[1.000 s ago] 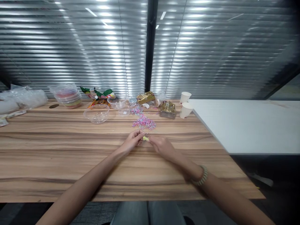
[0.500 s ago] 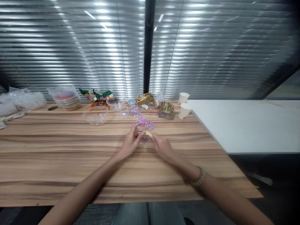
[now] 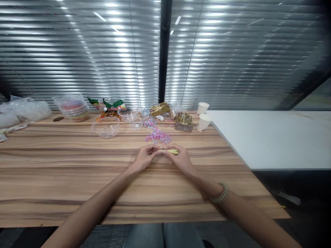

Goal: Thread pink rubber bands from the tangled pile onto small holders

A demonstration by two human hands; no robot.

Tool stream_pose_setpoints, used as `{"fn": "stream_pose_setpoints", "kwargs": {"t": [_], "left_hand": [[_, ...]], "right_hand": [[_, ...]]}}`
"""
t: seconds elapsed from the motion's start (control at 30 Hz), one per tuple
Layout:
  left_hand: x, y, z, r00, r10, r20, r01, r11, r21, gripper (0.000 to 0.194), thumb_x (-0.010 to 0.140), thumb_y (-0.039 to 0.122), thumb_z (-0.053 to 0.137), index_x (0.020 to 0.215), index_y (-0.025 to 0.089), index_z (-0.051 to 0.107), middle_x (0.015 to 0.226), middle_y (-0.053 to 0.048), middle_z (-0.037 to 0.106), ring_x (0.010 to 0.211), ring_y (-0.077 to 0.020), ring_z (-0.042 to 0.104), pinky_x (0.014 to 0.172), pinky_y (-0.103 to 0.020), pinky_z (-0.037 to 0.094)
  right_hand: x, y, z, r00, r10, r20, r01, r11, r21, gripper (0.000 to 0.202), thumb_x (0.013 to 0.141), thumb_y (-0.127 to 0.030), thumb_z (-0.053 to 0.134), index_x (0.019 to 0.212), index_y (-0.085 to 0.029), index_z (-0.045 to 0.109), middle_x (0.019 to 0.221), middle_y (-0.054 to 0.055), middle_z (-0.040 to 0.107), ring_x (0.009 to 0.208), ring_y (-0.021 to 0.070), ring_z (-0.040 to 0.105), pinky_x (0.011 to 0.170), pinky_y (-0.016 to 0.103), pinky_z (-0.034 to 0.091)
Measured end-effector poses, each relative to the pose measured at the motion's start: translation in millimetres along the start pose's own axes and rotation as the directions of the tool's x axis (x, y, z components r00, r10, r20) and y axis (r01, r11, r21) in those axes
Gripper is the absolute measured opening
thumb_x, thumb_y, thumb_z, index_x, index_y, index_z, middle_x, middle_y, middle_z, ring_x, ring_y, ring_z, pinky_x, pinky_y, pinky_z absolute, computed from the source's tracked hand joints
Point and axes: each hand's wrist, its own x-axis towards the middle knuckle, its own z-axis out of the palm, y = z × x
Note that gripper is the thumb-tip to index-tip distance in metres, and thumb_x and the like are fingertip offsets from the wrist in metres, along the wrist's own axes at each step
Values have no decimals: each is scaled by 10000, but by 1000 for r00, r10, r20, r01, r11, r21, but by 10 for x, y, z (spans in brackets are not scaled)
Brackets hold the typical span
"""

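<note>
My right hand point(image 3: 180, 160) is closed on a slim yellow tool point(image 3: 172, 151), which lies sideways between thumb and fingers. My left hand point(image 3: 145, 157) pinches something at the tool's left end, too small and blurred to make out. The fingertips of both hands nearly meet, low over the wooden table point(image 3: 144, 193). Just beyond them lies a loose pile of small pink, purple and pale blue rings point(image 3: 158, 135), with more of them trailing toward the back.
Clear bowls point(image 3: 105, 128) and green snack bags point(image 3: 113, 104) stand back left, beside stacked tubs point(image 3: 72, 108) and plastic bags point(image 3: 28, 109). Gold packets point(image 3: 183, 122) and two paper cups point(image 3: 204, 122) are back right. A white table point(image 3: 274, 137) adjoins on the right.
My left fingers have drawn back from the ring pile and closed near the tool. The yellow tool has turned to lie more level and shifted right within my right hand.
</note>
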Motion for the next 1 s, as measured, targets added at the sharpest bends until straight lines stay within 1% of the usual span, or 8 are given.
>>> {"fn": "stream_pose_setpoints", "kwargs": {"t": [0.13,0.27,0.4,0.5,0.57,0.7,0.87,1.0], "left_hand": [[-25,-8,47,998,-43,53,43,999,-9,267,728,367,597,808,113,616,812,-68,640,755,-156,583,704,-265,450],[-52,-5,35,993,76,94,-89,985,148,233,751,330,582,868,132,620,861,-70,640,809,-165,576,754,-283,440],[-25,-67,-86,962,260,81,-268,850,454,195,783,261,547,943,170,610,949,-75,598,912,-182,531,831,-321,404],[1,-134,-139,952,288,105,-293,758,583,166,784,255,539,904,176,622,946,-80,566,908,-188,511,809,-320,407],[9,-164,-131,955,273,115,-286,744,605,168,776,278,548,885,178,627,926,-76,556,885,-184,508,788,-310,410],[16,-189,-78,968,232,94,-242,767,595,174,767,318,555,843,179,629,848,-56,548,826,-172,501,749,-299,405],[32,-184,-61,980,191,56,-191,828,527,158,779,290,534,722,160,603,773,-40,542,782,-158,490,721,-279,388],[55,-145,-72,991,126,32,-129,917,377,196,788,328,513,760,154,599,765,-29,561,731,-141,483,664,-249,373]], "right_hand": [[29,-29,10,983,163,82,-182,912,367,290,665,-401,655,729,-138,549,608,-1,545,498,79,443,468,198,343],[53,-31,8,978,187,96,-210,860,466,288,676,-405,641,675,-134,545,617,-13,513,537,70,423,521,197,337],[101,5,-28,990,137,-22,-120,928,352,294,731,-433,569,786,-144,575,766,20,571,687,112,490,648,228,380],[129,46,-68,997,61,-53,-48,974,219,303,773,-442,508,735,-145,556,743,23,559,717,129,499,696,241,382],[132,75,-89,999,6,-47,0,991,131,320,805,-439,456,681,-151,523,660,9,520,650,122,481,656,238,378],[121,124,-97,997,-61,-43,59,996,-64,298,840,-413,398,783,-160,544,635,-1,502,604,123,456,601,232,365],[111,153,-68,993,-85,80,97,982,-164,272,842,-367,412,969,-175,556,906,36,589,826,156,521,753,262,388],[96,142,-67,983,-79,164,115,969,-220,246,780,-343,510,935,-160,568,798,23,587,745,152,515,699,255,396]]}}
